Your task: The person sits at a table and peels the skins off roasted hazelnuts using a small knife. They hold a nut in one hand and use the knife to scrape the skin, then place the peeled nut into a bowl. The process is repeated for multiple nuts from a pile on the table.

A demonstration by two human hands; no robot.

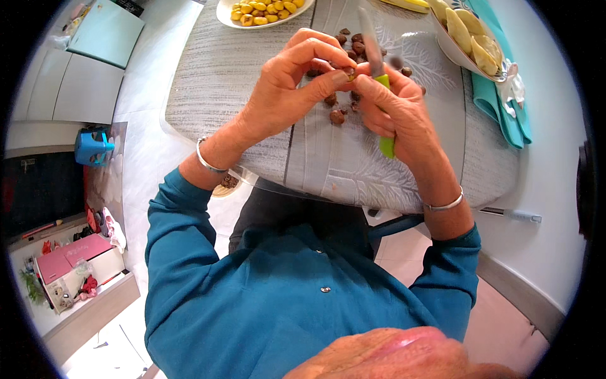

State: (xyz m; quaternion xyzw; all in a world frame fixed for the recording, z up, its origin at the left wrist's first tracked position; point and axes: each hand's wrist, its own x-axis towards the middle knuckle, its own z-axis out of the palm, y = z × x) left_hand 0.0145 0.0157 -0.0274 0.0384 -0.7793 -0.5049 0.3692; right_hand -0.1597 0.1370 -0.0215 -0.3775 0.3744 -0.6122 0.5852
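Observation:
My right hand [396, 104] is closed around the green handle of a knife [371, 41], whose blade points up and away from me. Between the fingertips of both hands sits a small yellowish-brown chestnut [351, 74], mostly covered by the fingers. My left hand [297, 79] pinches it from the left, and the right thumb and forefinger meet it from the other side. Beneath and beyond the hands, several brown chestnuts [337, 117] lie scattered on the table. At the far left a white bowl [237, 24] holds several peeled yellow chestnuts [264, 9].
The grey wood-patterned table [230, 82] has a transparent cover with a leaf print. On the far right, a white bowl [454, 58] of pale dumpling-like pieces stands beside a teal cloth [499, 117] and crumpled tissue [511, 88]. A blue stool [93, 148] is off to the left.

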